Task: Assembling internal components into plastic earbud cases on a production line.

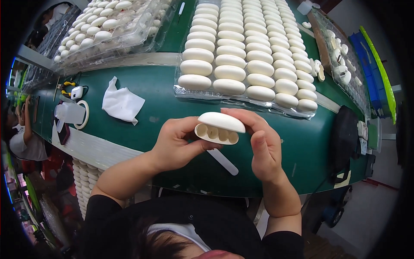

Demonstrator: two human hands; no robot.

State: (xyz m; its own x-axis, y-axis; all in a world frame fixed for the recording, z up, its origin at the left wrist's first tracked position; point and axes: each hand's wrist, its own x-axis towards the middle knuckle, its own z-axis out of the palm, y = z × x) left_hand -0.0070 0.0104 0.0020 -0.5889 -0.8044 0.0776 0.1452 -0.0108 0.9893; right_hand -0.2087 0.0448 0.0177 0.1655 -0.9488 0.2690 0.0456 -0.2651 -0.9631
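Observation:
In front of me, my left hand [174,142] grips a white oval hinged case [222,121] by its left end, fingers closed around it. The case's lid is partly raised, and several round cream-coloured wells show in its lower half. My right hand [264,144] is at the case's right end. Its extended fingers lie along the lid, while its thumb stands apart from the case. A flat white strip [223,162] with a rounded end lies on the green table [172,97] below the case.
Rows of closed white oval cases fill a clear plastic tray [202,91] ahead. Another clear tray [129,46] holds more at far left. A crumpled white cloth [123,103], tape ring [82,115] and black bag [345,138] lie around the table. A person [26,140] sits at left.

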